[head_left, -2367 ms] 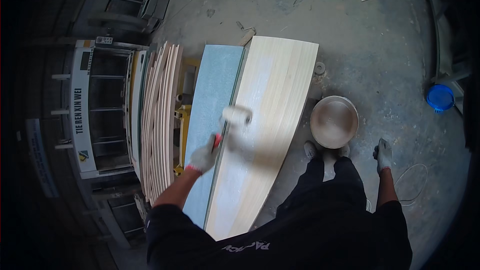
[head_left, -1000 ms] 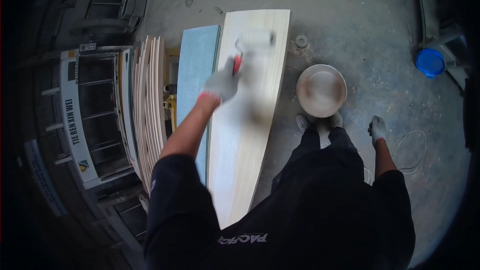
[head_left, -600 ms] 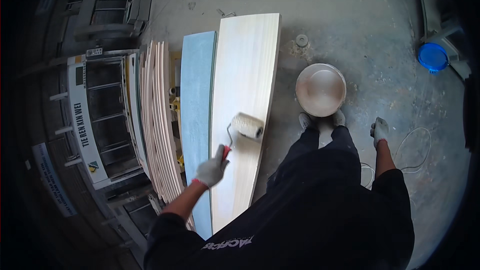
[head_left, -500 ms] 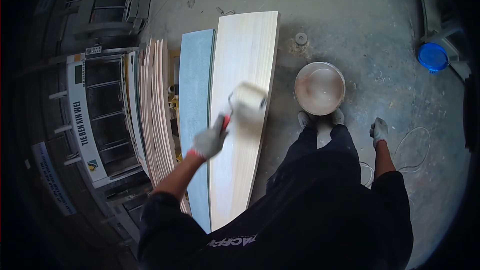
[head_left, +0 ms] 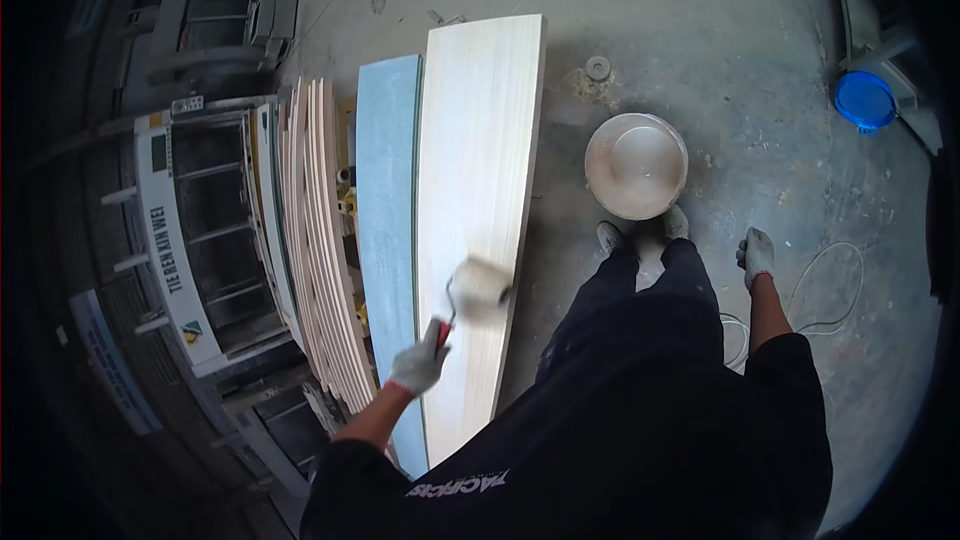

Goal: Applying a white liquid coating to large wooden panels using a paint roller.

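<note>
My left hand [head_left: 418, 366], in a pale knit glove, is closed round the red handle of a paint roller [head_left: 479, 288]. The roller's cream sleeve, blurred by motion, is over the right part of a long pale wood board [head_left: 480, 130]; whether it touches the surface I cannot tell. Left of that board stands a blue-green board [head_left: 388, 155], set close beside it. My right hand [head_left: 757, 252], gloved too, hangs at my right side with its fingers curled in and no object showing in them.
A round bucket [head_left: 598, 195] stands on the floor just ahead of my shoes. Several thin boards [head_left: 325, 240] lean on edge at the left, beside a metal rack [head_left: 205, 230]. A blue round lid [head_left: 865, 100] and a looped pale cable [head_left: 850, 290] are at the right.
My left hand has drawn the roller down the pale board, toward my body. The right hand stays at my side, still closed.
</note>
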The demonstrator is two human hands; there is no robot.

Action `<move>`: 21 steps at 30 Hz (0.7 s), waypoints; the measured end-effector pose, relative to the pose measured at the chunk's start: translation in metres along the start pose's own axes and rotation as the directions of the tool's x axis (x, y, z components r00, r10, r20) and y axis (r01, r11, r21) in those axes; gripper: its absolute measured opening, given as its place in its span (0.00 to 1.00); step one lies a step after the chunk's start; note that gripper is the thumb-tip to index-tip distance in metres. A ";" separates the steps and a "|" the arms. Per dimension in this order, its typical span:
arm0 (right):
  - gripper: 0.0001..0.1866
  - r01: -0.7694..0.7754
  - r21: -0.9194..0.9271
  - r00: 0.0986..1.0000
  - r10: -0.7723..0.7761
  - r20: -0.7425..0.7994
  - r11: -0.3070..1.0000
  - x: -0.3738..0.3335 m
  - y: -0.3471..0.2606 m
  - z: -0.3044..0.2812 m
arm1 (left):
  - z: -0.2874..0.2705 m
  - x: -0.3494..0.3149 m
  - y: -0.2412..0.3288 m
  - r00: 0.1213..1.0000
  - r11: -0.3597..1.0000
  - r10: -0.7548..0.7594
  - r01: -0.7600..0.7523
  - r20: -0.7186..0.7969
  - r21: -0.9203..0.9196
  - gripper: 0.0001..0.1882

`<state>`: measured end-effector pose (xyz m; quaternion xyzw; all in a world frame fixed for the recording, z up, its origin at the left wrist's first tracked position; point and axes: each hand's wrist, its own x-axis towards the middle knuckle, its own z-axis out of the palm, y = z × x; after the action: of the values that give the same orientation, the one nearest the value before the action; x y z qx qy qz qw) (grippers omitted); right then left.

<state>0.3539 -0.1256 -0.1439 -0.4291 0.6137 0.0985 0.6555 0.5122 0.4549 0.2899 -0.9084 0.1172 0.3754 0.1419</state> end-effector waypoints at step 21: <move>0.16 0.134 -0.325 0.990 -0.144 -0.005 0.936 -0.021 0.011 -0.071 | 0.076 0.015 0.028 0.961 0.970 -0.159 0.109 -0.227 -0.217 0.34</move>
<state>0.2910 -0.1590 -0.1210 -0.5743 0.5667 0.1451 0.5727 0.4644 0.4540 0.2229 -0.9631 0.0330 0.2607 0.0584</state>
